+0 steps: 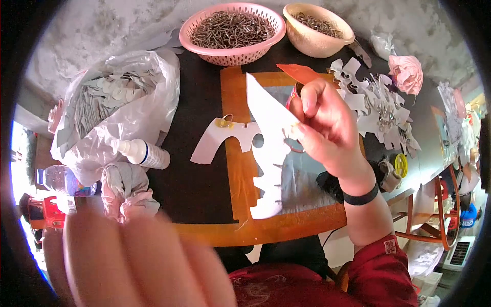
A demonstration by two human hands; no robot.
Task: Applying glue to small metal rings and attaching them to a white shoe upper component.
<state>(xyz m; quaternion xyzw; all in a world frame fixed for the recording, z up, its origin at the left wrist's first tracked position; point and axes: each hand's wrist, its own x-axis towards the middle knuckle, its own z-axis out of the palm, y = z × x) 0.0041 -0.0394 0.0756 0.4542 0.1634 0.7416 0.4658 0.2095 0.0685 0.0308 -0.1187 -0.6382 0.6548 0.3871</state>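
Note:
My right hand (327,123), with a black band on the wrist, pinches a white cut-out piece (268,153) with a pointed top and a notched lower edge. A metal ring (295,148) shows just under the thumb. My left hand (138,261) is large and blurred at the lower left, close to the camera, its fingers stretched out and holding nothing visible. On the table left of the held piece lies another white cut-out piece (207,146) with a metal ring (225,121) on a yellowish patch. Behind my right hand an orange-red pointed piece (296,73) is partly hidden.
A pink basket (279,33) and a cream bowl (319,48), both full of metal rings, stand at the back. Left are a plastic bag (166,77) of cut pieces, a white bottle (153,156) and a cloth (128,189). White pieces with rings (376,110) are heaped right.

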